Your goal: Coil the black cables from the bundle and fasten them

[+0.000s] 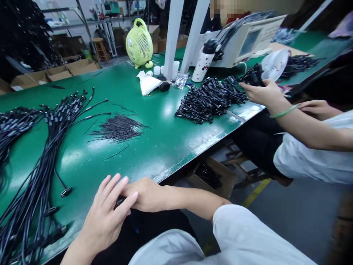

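Observation:
My left hand [106,211] is at the table's front edge, its fingers long and nearly straight, the thumb crossing over my other hand's fingertips. My right hand [146,193] meets it from the right with its fingers bent inward. A small dark piece [120,201] shows in the gap between the left thumb and index finger; the hands cover most of it, so its kind cannot be made out. Left of my hands lies a long bundle of black cables [45,158] with metal plugs. Beyond them is a loose pile of thin black ties [118,128].
Coiled black cables [209,99] are heaped along the green table [154,147]. At right, a co-worker's hand [264,92] holds a black cable bundle [253,75]. Behind stand a green fan [139,44], a patterned bottle [204,60] and white posts [174,36]. An open carton [226,180] sits below.

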Available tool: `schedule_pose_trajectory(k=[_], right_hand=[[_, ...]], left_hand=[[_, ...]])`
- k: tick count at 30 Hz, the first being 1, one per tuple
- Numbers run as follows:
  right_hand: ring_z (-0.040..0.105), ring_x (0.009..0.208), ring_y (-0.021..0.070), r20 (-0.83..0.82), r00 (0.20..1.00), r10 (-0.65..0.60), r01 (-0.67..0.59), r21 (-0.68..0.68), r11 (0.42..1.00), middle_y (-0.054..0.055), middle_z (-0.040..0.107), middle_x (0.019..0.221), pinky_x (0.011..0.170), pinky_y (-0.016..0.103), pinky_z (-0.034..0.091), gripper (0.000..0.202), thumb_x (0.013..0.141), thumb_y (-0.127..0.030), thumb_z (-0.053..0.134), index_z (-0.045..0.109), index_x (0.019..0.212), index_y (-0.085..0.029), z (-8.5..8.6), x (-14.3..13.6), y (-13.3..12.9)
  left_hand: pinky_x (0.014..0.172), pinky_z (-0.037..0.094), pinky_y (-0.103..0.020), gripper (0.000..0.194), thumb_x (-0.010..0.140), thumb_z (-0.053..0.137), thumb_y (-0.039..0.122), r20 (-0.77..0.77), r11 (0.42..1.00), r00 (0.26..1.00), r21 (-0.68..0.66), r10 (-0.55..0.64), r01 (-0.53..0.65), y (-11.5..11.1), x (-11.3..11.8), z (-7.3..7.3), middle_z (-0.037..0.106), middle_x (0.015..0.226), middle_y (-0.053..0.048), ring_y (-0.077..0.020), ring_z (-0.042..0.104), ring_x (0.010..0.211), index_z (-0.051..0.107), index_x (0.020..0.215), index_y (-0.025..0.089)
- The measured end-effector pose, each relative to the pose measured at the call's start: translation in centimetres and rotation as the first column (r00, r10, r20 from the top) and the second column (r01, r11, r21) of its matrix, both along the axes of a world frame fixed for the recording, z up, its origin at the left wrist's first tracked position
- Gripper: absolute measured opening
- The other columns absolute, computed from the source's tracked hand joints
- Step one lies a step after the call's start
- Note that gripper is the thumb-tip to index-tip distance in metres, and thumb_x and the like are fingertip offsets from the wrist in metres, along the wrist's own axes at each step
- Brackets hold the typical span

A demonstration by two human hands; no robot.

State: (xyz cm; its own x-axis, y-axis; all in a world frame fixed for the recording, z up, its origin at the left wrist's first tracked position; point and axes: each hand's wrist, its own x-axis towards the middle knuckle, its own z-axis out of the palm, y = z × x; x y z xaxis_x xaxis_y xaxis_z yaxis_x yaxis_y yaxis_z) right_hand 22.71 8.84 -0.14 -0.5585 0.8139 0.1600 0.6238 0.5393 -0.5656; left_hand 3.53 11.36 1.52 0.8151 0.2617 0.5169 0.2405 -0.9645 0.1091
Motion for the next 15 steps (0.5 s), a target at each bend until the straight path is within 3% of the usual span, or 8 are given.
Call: schedule_pose_trajectory(k=[2, 4, 7, 9, 11, 13, 15], right_hand=[[0.066, 0.081, 0.0153, 0.072, 0.997, -0.015, 0.014, 0.018, 1.000, 0.005, 0.070, 0.100, 0.056, 0.023, 0.042, 0.028, 0.098, -0.036, 0.044, 0.059, 0.113, -0.018, 0.0, 0.5, -0.4], [0.066, 0.077, 0.0168, 0.150, 0.989, -0.013, 0.000, 0.086, 0.996, 0.007, 0.071, 0.095, 0.056, 0.025, 0.043, 0.032, 0.097, -0.042, 0.046, 0.063, 0.102, -0.016, -0.8, 0.7, -0.8], [0.066, 0.071, 0.0181, 0.215, 0.976, -0.028, -0.018, 0.207, 0.978, 0.008, 0.070, 0.079, 0.056, 0.026, 0.044, 0.043, 0.093, -0.052, 0.049, 0.066, 0.090, -0.014, -2.7, 0.9, -1.4], [0.065, 0.070, 0.0167, 0.226, 0.973, -0.037, -0.018, 0.239, 0.971, 0.006, 0.069, 0.076, 0.055, 0.024, 0.043, 0.042, 0.092, -0.053, 0.051, 0.066, 0.092, -0.014, -3.2, 2.3, -1.4], [0.064, 0.070, 0.0130, 0.242, 0.952, -0.188, 0.127, 0.247, 0.961, 0.002, 0.069, 0.076, 0.055, 0.021, 0.042, 0.034, 0.090, -0.050, 0.057, 0.067, 0.091, -0.018, -2.1, 5.5, -0.8], [0.063, 0.071, 0.0113, 0.264, 0.843, -0.468, 0.395, 0.285, 0.873, 0.001, 0.068, 0.076, 0.058, 0.020, 0.043, 0.025, 0.090, -0.043, 0.059, 0.067, 0.085, -0.020, 0.4, 10.1, 0.5], [0.063, 0.080, 0.0126, 0.245, 0.667, -0.703, 0.608, 0.365, 0.705, 0.004, 0.067, 0.087, 0.069, 0.023, 0.048, 0.023, 0.093, -0.037, 0.056, 0.067, 0.088, -0.018, 3.4, 14.8, 2.4]], left_hand=[[0.117, 0.029, -0.044, 0.066, 0.091, 0.050, 0.008, 0.000, 0.996, 0.999, -0.084, 0.035, -0.035, -0.1, 0.4, -0.3, 0.020, 0.161, -0.009, -0.0260, 0.030, 0.143, 0.028, 0.151, 0.024], [0.114, 0.035, -0.040, 0.055, 0.097, 0.045, 0.025, -0.024, 0.982, 0.999, -0.184, 0.039, -0.043, -0.5, 1.1, -0.9, 0.032, 0.155, -0.013, -0.0243, 0.037, 0.140, 0.031, 0.149, 0.020], [0.115, 0.034, -0.042, 0.059, 0.098, 0.035, 0.045, -0.020, 0.975, 1.000, -0.224, 0.002, -0.006, -1.1, 2.4, -2.1, 0.049, 0.144, -0.015, -0.0241, 0.043, 0.136, 0.029, 0.150, 0.017], [0.114, 0.035, -0.040, 0.062, 0.098, 0.033, 0.047, 0.006, 0.976, 1.000, -0.217, 0.021, -0.019, -1.4, 3.0, -2.6, 0.050, 0.143, -0.015, -0.0233, 0.043, 0.136, 0.022, 0.152, 0.016], [0.111, 0.040, -0.037, 0.064, 0.099, 0.032, 0.044, 0.014, 0.961, 0.996, -0.265, 0.091, -0.084, -1.7, 2.8, -2.8, 0.043, 0.149, -0.017, -0.0234, 0.041, 0.138, 0.014, 0.154, 0.016], [0.106, 0.045, -0.036, 0.063, 0.100, 0.034, 0.041, -0.025, 0.918, 0.982, -0.349, 0.190, -0.186, -2.0, 1.6, -2.9, 0.040, 0.151, -0.017, -0.0239, 0.042, 0.137, 0.011, 0.154, 0.018], [0.102, 0.049, -0.035, 0.060, 0.099, 0.039, 0.036, -0.085, 0.869, 0.962, -0.412, 0.261, -0.272, -2.3, -0.3, -3.1, 0.050, 0.145, -0.013, -0.0227, 0.050, 0.131, 0.015, 0.153, 0.024]])
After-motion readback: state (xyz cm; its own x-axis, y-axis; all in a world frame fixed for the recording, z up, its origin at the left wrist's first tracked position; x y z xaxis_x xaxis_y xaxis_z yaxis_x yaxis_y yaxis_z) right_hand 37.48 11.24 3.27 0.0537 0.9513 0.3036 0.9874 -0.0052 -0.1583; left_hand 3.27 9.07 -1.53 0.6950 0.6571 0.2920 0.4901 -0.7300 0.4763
